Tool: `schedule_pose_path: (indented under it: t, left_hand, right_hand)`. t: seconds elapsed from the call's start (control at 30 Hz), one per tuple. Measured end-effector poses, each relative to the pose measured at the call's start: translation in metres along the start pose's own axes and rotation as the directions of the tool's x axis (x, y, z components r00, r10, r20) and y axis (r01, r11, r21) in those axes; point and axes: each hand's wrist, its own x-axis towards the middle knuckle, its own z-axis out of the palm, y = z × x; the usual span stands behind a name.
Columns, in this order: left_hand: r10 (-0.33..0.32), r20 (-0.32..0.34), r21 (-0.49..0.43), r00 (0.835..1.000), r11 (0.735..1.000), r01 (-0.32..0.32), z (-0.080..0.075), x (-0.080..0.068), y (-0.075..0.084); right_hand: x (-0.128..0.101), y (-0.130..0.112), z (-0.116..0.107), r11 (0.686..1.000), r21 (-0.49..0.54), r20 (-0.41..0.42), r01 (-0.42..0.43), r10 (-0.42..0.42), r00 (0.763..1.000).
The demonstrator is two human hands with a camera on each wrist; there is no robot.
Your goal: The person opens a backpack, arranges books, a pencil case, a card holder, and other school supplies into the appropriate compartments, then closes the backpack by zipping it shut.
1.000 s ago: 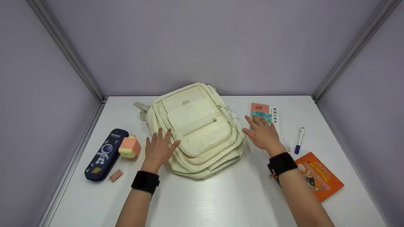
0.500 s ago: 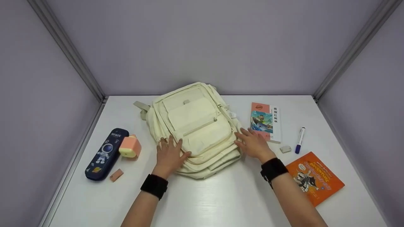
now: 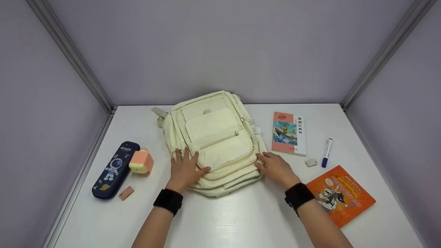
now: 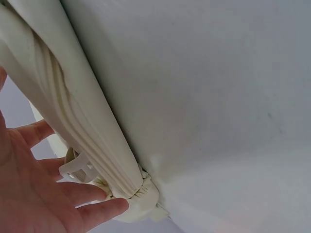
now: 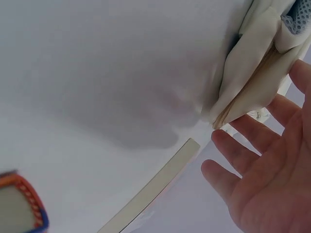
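A cream backpack lies on its back, slightly tilted, in the middle of the white table. My left hand rests on its lower left side, fingers spread. At the lower right side, my right hand touches the edge with extended fingers. In the left wrist view the fingers of the left hand lie along the bag's side, near a pale buckle. The right wrist view has the right hand's fingers against the bag's fabric.
At left lie a navy pencil case, a pink-and-yellow cube-like item and a pink eraser. To the right are a pink-and-white book, a whitish eraser, a marker and an orange book. Walls enclose the table.
Both hands have come inward onto the backpack's lower sides, the right one from over the pink-and-white book. Since half a second ago the bag has turned slightly, its top shifting right.
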Motion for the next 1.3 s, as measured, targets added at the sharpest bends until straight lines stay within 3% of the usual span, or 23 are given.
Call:
schedule_pose_path:
  t: [0.3, 0.5, 0.7, 0.93, 1.2, 1.3]
  left_hand:
    - [0.030, 0.052, -0.018, 0.998, 0.999, -0.029, -0.005, 0.011, -0.010]
    - [0.032, 0.096, -0.039, 0.995, 0.999, -0.028, -0.010, 0.024, -0.015]
    - [0.034, 0.092, -0.052, 0.995, 0.998, -0.029, -0.009, 0.035, -0.021]
    - [0.043, 0.063, -0.062, 0.997, 0.997, -0.039, -0.011, 0.044, -0.021]
    - [-0.036, 0.062, 0.066, 0.997, 0.997, 0.031, -0.010, 0.046, -0.007]
    - [-0.020, 0.047, 0.155, 0.999, 0.988, 0.012, -0.009, 0.042, 0.007]
  right_hand:
    - [-0.018, -0.016, 0.013, 0.997, -0.072, -0.071, -0.019, 0.014, 0.997]
    - [-0.029, -0.035, 0.024, 0.993, -0.108, -0.171, -0.042, 0.023, 0.985]
    - [-0.041, -0.056, 0.041, 0.990, -0.121, -0.272, -0.071, 0.035, 0.962]
    - [-0.044, -0.066, 0.049, 0.979, -0.202, -0.360, -0.042, -0.034, 0.932]
    - [-0.037, -0.066, 0.045, 0.975, -0.221, -0.340, -0.019, -0.059, 0.939]
    - [-0.036, -0.064, 0.044, 0.975, -0.220, -0.339, -0.020, -0.057, 0.939]
